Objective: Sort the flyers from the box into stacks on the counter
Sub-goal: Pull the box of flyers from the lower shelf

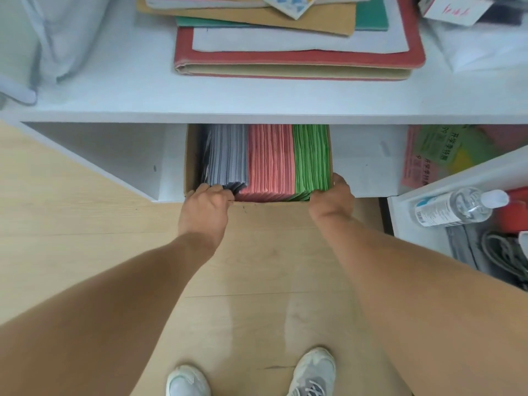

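A cardboard box (191, 155) sits in the open space under the white counter (114, 90), half beneath its edge. It is packed with upright flyers in three blocks: grey-blue flyers (227, 155) on the left, pink flyers (270, 161) in the middle, green flyers (311, 155) on the right. My left hand (205, 207) grips the box's near left corner, fingers curled over the rim onto the grey-blue flyers. At the near right corner my right hand (333, 200) grips the rim beside the green flyers.
On the counter lie a pile of folders and card sheets (297, 44) and a crumpled plastic bag (57, 38). To the right are loose pink and green flyers (437, 152), a water bottle (460, 207) and cables. Pale wood floor and my two shoes are below.
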The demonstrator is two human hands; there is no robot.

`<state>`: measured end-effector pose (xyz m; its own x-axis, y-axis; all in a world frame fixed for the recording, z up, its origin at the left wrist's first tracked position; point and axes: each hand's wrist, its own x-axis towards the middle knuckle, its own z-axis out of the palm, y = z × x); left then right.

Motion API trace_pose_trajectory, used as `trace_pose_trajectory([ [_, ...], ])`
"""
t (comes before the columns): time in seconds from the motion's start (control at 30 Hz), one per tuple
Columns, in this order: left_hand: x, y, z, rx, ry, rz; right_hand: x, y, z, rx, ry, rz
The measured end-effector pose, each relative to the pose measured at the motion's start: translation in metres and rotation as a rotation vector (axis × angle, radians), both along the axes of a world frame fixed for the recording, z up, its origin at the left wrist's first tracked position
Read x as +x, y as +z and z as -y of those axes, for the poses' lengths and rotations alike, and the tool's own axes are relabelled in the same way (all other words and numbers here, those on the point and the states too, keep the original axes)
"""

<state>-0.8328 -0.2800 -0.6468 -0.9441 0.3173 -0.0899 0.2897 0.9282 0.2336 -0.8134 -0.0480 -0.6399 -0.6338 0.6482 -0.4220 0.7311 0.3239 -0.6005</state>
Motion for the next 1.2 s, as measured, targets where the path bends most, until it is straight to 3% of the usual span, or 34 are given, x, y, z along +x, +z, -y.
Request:
trace_pose_trajectory([
  [0.27,0.052,0.000,0.015,-0.032,-0.123,-0.060,0.043,0.006,-0.002,0.149,0.039,0.131],
  [0.37,0.049,0.006,0.022,0.166,-0.161,-0.127,0.028,0.008,-0.013,0.236,0.125,0.144],
  [0.43,0.040,0.016,0.023,0.305,-0.096,-0.172,0.013,0.006,-0.019,0.199,0.165,0.113],
  [0.5,0.024,0.018,0.024,0.347,0.145,-0.205,0.001,0.001,-0.023,0.191,0.149,0.106],
  [0.57,0.007,0.015,0.026,0.380,0.466,-0.118,-0.005,-0.003,-0.026,0.197,0.123,0.116],
  [0.63,-0.007,0.014,0.028,0.415,0.668,0.099,-0.006,-0.005,-0.026,0.233,0.134,0.142],
  [0.7,-0.013,0.011,0.028,0.373,0.665,0.211,-0.006,-0.005,-0.023,0.279,0.157,0.160],
  [0.93,-0.021,0.004,0.023,0.215,0.577,0.295,-0.006,-0.020,-0.024,0.263,0.142,0.098],
  [1.2,-0.019,-0.005,0.017,0.237,0.638,0.304,-0.008,-0.019,-0.034,0.209,0.198,0.144],
])
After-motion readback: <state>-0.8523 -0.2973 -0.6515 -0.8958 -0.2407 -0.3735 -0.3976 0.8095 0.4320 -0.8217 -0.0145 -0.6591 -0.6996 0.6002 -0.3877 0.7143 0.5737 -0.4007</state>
